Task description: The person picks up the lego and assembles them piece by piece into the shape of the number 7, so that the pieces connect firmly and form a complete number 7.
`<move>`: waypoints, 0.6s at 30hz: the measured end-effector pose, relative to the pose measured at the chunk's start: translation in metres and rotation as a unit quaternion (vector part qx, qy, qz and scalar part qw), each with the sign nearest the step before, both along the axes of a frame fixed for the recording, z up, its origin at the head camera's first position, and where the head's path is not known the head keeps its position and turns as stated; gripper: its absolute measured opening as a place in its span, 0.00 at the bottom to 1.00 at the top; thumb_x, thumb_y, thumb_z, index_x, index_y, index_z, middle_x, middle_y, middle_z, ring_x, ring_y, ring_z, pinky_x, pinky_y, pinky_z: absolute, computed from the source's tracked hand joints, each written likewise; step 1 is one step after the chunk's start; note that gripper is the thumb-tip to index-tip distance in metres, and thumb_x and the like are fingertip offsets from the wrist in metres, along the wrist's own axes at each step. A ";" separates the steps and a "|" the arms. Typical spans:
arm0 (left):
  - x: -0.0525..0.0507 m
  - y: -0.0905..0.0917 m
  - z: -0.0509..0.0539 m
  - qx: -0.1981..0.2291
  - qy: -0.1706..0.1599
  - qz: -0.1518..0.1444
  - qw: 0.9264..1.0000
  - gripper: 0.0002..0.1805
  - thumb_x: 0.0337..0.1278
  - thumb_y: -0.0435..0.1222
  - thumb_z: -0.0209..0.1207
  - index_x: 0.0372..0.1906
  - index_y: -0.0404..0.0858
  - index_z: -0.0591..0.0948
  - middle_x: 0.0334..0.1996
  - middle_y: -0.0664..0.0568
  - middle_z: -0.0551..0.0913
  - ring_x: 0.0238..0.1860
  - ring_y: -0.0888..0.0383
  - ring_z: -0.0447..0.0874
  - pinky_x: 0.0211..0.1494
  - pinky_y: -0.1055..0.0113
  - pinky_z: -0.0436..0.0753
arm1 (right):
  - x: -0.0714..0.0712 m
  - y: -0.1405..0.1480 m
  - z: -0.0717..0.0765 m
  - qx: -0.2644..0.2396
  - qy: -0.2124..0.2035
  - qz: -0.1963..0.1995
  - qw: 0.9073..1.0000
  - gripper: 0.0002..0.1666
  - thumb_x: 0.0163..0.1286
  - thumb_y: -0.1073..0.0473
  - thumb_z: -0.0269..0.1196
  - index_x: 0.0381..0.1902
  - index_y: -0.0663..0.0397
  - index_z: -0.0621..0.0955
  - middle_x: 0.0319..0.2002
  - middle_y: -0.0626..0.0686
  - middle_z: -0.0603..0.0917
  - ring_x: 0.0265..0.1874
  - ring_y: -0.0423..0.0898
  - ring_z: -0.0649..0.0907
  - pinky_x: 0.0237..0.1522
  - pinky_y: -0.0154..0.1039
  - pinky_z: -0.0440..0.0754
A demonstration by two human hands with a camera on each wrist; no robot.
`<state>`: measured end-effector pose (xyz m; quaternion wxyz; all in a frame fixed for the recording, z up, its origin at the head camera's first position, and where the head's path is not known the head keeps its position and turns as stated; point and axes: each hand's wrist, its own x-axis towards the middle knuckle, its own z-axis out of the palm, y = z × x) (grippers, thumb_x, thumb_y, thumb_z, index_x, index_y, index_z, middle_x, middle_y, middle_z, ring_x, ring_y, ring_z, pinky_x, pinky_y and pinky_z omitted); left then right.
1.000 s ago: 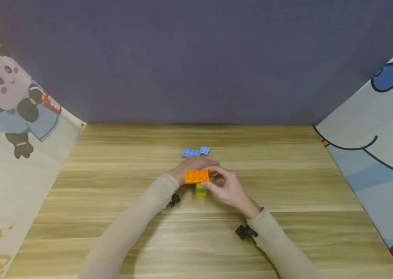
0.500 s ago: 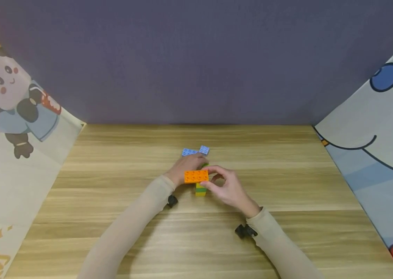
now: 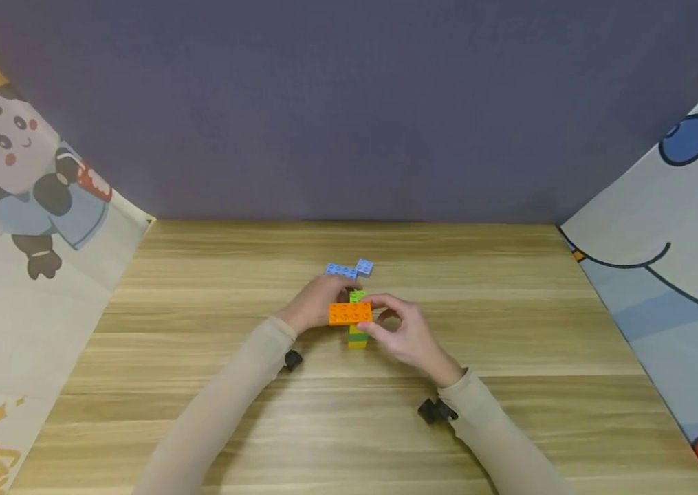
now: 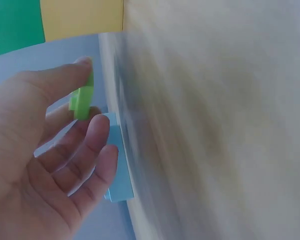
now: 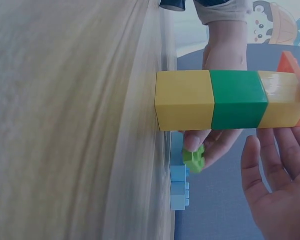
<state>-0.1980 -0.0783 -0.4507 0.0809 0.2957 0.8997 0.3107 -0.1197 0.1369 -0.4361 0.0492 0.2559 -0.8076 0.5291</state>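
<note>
At the left, we see the left hand (image 3: 316, 302) with thumb and a fingertip pinching a lime green brick (image 3: 357, 295), held up off the wooden table (image 3: 349, 426); the longer blue brick (image 3: 341, 271) lies just beyond its knuckles. Next comes the orange brick (image 3: 342, 314), crosswise on top of the upright yellow-and-green stack (image 3: 357, 337) and jutting out leftward; we cannot tell whether it is pressed fully down. The smaller blue brick (image 3: 364, 266) lies behind. At the right, the right hand (image 3: 407, 337) grips the orange brick's near end between thumb and forefinger.

We judge that the narrow stack could tip if the left hand bumps the orange overhang, and that the lime green brick could slip from so small a hold. Knuckles drifting backward might nudge the longer blue brick. The table's far edge meets the dark wall (image 3: 349, 124) well beyond; wide wood on both sides leaves us room.
</note>
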 end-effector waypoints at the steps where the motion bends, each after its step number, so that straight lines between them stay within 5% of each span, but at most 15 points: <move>1: 0.001 -0.002 0.000 0.003 -0.002 0.003 1.000 0.26 0.63 0.41 0.72 0.64 0.38 0.85 0.55 0.46 0.90 0.47 0.52 0.87 0.56 0.55 0.87 | 0.000 0.000 0.000 0.001 0.000 0.001 1.000 0.21 0.66 0.66 0.76 0.56 0.63 0.86 0.50 0.61 0.92 0.43 0.50 0.88 0.42 0.40 0.90; 18: 0.023 -0.029 0.004 0.044 -0.080 0.065 0.994 0.27 0.68 0.40 0.70 0.69 0.43 0.82 0.51 0.48 0.89 0.46 0.56 0.87 0.54 0.57 0.89 | -0.002 0.002 0.000 0.010 -0.012 -0.001 1.000 0.21 0.66 0.65 0.76 0.57 0.61 0.86 0.51 0.59 0.92 0.44 0.48 0.88 0.43 0.41 0.91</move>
